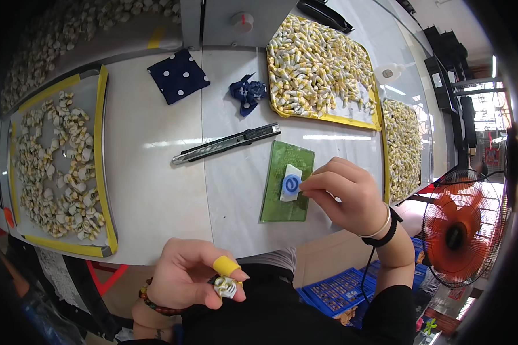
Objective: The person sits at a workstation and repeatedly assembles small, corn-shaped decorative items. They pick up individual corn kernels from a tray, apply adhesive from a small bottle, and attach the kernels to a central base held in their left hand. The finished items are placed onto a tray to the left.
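My left hand (185,273) pinches a small white-and-yellow piece (225,287) between thumb and fingers, just off the table's front edge. A yellow finger cot (226,265) covers one of its fingertips. On the table, a green rectangular plate (283,214) bears a white pad (294,169) with a round blue piece (291,183) on it. The fingertips of my right hand (351,192) are pinched together at the right side of the blue piece. Anything small between them is too hidden to make out.
A black-handled utility knife (227,144) lies behind the plate. Beyond it are a dotted navy cloth (179,76) and a crumpled one (248,94). Yellow-edged trays of small pieces stand left (102,172) and back right (339,119). An orange fan (457,230) stands right.
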`<act>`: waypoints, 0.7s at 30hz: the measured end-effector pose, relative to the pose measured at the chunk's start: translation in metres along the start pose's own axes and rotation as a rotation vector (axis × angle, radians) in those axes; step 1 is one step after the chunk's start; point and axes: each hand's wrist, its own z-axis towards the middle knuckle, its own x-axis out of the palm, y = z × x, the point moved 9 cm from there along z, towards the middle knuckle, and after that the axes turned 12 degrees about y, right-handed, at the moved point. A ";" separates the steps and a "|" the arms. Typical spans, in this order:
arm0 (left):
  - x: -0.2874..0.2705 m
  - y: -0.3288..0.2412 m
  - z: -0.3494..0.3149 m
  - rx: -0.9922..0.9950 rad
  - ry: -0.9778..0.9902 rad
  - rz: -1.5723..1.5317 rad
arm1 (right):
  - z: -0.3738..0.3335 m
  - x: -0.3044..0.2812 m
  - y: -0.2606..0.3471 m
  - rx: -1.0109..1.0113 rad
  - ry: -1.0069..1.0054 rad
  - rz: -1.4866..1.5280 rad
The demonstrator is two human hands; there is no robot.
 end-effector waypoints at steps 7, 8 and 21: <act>0.001 0.008 0.000 -0.037 -0.022 -0.009 | 0.006 0.005 0.006 -0.024 0.027 -0.066; 0.000 0.009 0.000 -0.039 -0.033 -0.013 | 0.006 0.006 0.006 -0.023 0.030 -0.070; 0.007 0.034 0.016 -0.325 -0.117 -0.114 | 0.001 -0.032 0.059 -0.220 -0.155 0.301</act>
